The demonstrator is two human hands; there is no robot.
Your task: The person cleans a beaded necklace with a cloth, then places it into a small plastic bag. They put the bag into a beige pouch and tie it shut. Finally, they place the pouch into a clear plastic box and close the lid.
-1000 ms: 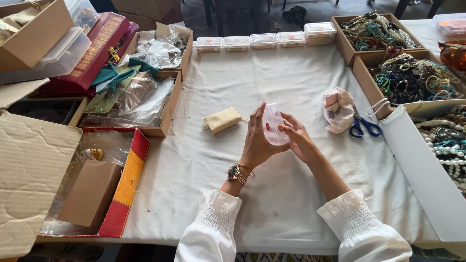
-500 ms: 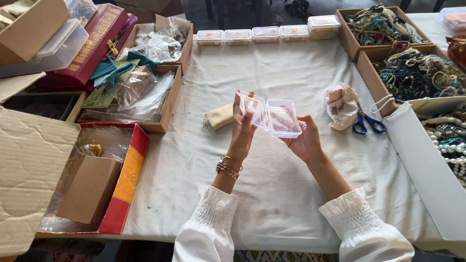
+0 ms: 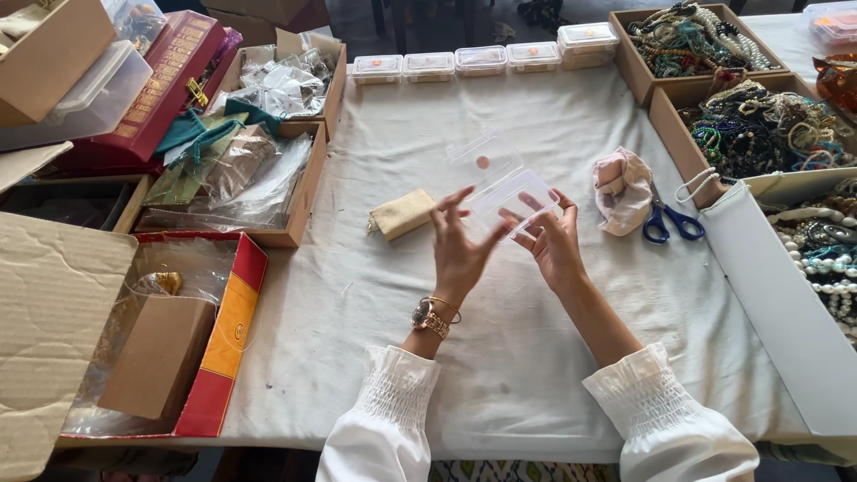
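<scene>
The clear plastic case (image 3: 504, 183) hides the right hand (image 3: 555, 245)'s fingertips. The bead boxes (image 3: 768, 134) run past the right edge, the cardboard flap (image 3: 54, 330) past the left. Contents of the small lidded containers (image 3: 482, 59) are too small to tell.

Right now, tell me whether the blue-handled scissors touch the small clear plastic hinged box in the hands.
Apart. The head view shows the blue-handled scissors lying on the white cloth, well right of the clear plastic box, with bare cloth between.
</scene>
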